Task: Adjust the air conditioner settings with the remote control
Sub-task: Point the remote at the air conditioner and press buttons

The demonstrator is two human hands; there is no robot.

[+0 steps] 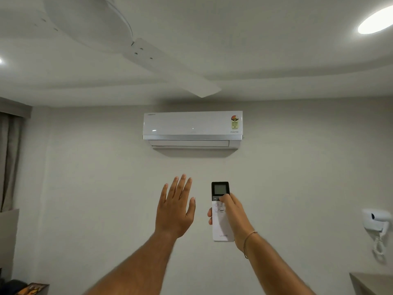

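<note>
A wall is carrying most of what is here. An air conditioner is hanging high on it, its flap looking shut, a coloured sticker sitting on its right end. Lower and far right, a white hair dryer is sitting in a wall holder, its coiled cord dangling below. A bench is showing its bare corner at bottom right. A ceiling fan is hanging from the ceiling.
</note>
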